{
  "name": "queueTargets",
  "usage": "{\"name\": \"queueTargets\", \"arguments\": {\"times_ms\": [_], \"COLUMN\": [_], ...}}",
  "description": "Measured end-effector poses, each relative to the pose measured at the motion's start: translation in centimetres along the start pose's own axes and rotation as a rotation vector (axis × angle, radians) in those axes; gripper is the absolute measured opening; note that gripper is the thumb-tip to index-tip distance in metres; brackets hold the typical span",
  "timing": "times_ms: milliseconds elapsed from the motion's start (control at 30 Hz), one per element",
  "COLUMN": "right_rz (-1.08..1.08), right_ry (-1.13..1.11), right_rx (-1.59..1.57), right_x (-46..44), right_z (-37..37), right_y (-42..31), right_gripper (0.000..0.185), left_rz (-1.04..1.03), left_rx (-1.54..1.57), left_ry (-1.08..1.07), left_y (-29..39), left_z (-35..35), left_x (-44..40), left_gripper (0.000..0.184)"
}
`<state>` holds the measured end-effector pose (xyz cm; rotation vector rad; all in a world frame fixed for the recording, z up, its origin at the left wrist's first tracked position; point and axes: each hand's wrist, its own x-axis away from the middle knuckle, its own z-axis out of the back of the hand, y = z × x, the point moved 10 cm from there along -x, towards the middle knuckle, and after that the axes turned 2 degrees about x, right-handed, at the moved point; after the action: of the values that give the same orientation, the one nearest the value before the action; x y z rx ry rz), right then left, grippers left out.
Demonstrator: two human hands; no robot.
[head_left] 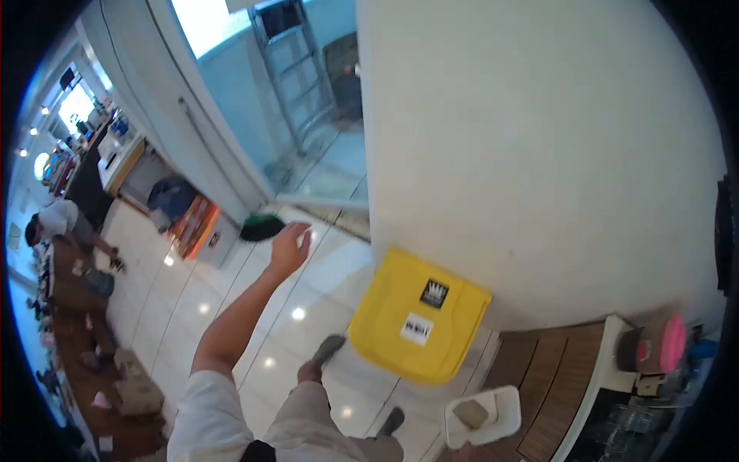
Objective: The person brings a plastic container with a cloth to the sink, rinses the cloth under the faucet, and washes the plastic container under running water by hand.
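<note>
My left hand (289,252) is stretched out ahead of me with its fingers curled closed. Against its knuckle side is a brush (262,227) with dark bristles and some green; its handle is hidden, apparently inside the grip. At the bottom edge of the head view, my right hand (465,453) shows only in part, at the near rim of a white plastic tub (504,431). Inside that tub lies a flat brownish piece (471,414). Beyond the tub stands a large bin with a yellow lid (385,308), close to the wall.
A doorway (323,185) ahead leads to a room with a stepladder (296,77). Wooden drawers (546,377) stand at the right, with a pink item (673,345) above. An orange box (192,227) sits left of the doorway. Another person (61,219) bends down at far left.
</note>
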<state>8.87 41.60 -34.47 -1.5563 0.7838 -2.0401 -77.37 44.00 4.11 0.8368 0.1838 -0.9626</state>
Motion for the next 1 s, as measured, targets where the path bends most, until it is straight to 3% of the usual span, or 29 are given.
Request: {"name": "queueTargets", "arguments": {"times_ms": [67,200,267,333,400,500,567,667,700,800,933,1000], "right_rz": [-0.009,-0.034,-0.046,-0.054,-0.064,-0.044,0.01,-0.002,-0.093,-0.102,-0.091,-0.108], "right_ry": [0.044,0.165,0.225,0.291,0.371,0.487,0.552,0.716,0.863,0.922,0.947,0.999], "right_rx": [0.012,0.025,0.008,-0.005,-0.025,0.044,0.305,-0.644,-0.622,-0.641,-0.872,-0.906], "right_x": [4.2,12.3,15.5,18.3,21.4,25.3,27.8,33.5,37.0,38.3,39.0,40.3], "right_z": [-3.8,-7.6,-8.5,-8.5,-7.8,-5.1,-2.8,-3.6,-6.0,-5.8,-6.3,-6.7], "right_y": [-3.0,-6.5,-7.0,-6.6,-5.0,-0.5,2.9,7.1,3.5,6.4,11.0,11.2], "right_gripper": [0.034,0.034,0.034,0.034,0.035,0.035,0.035,0.038,0.034,0.037,0.042,0.043], "left_rz": [-0.209,-0.251,-0.347,-0.311,-0.338,-0.406,-0.482,-0.595,-0.624,-0.661,-0.33,-0.376], "left_rx": [-0.102,-0.242,-0.343,-0.473,-0.203,-0.282,-0.315,-0.328,-0.316,-0.221,-0.348,-0.203], "left_ry": [0.064,0.014,-0.066,-0.164,-0.23,-0.327,-0.329,-0.291,-0.249,-0.167,-0.366,-0.267], "left_y": [-0.4,2.6,3.2,1.9,-3.4,-5.5,-5.9,-6.4,-6.3,-4.7,-2.4,-1.2], "left_z": [-1.5,-3.6,-5.9,-9.0,-16.0,-19.5,-20.9,-22.6,-22.5,-18.9,-14.6,-11.9], "left_x": [-11.3,-29.5,-35.2,-40.1,-45.0,-46.4,-47.1,-46.5,-46.1,-42.7,-37.8,-35.3], "left_gripper": [0.02,0.032,0.041,0.052,0.061,0.051,0.046,0.039,0.038,0.038,0.03,0.032]}}
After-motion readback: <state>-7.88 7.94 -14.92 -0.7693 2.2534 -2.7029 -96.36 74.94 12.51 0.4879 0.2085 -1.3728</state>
